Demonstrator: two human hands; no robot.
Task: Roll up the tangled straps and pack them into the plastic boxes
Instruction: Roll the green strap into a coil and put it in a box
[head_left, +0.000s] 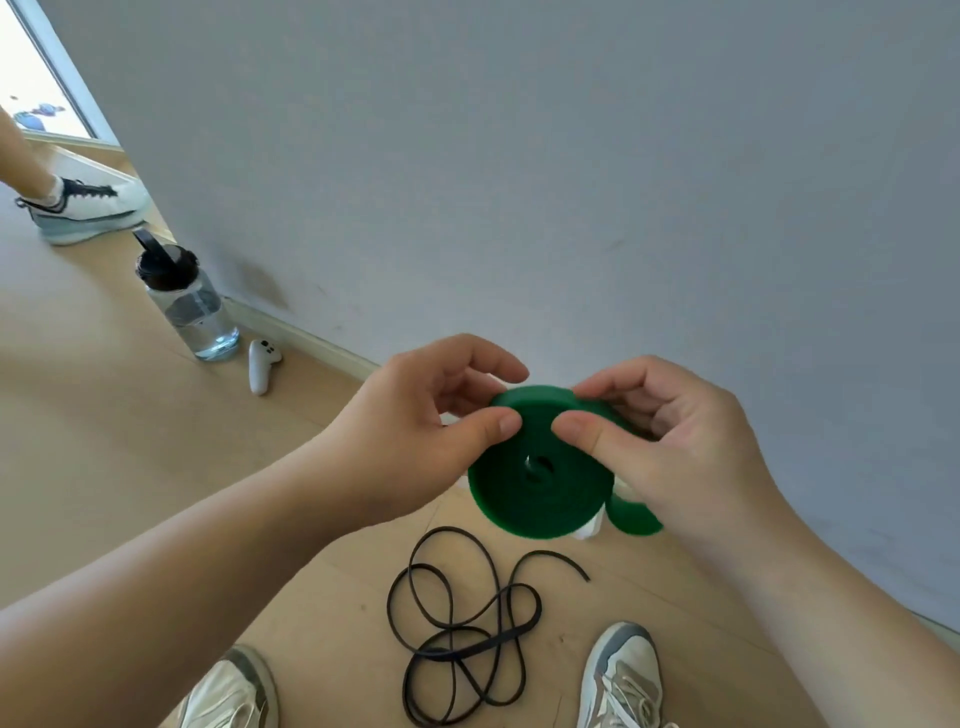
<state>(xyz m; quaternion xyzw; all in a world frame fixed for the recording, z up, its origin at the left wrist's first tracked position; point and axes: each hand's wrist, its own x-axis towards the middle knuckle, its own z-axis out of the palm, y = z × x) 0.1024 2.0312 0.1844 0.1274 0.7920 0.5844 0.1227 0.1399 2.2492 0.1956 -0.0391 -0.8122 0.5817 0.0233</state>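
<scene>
A green strap (540, 499) wound into a flat roll hangs in the air between both hands. My left hand (415, 436) pinches its upper left rim between thumb and fingers. My right hand (670, 441) pinches the upper right rim, and the strap's loose tail curls out below that hand. A black strap (467, 623) lies in tangled loops on the wooden floor between my two shoes. A small white thing (589, 527), mostly hidden, peeks out under the green roll; I cannot tell what it is.
A grey wall (571, 182) rises just behind the hands. A clear water bottle (189, 306) with a black lid and a white controller (262, 364) sit by the skirting at the left. Another person's shoe (88, 208) is at the far left.
</scene>
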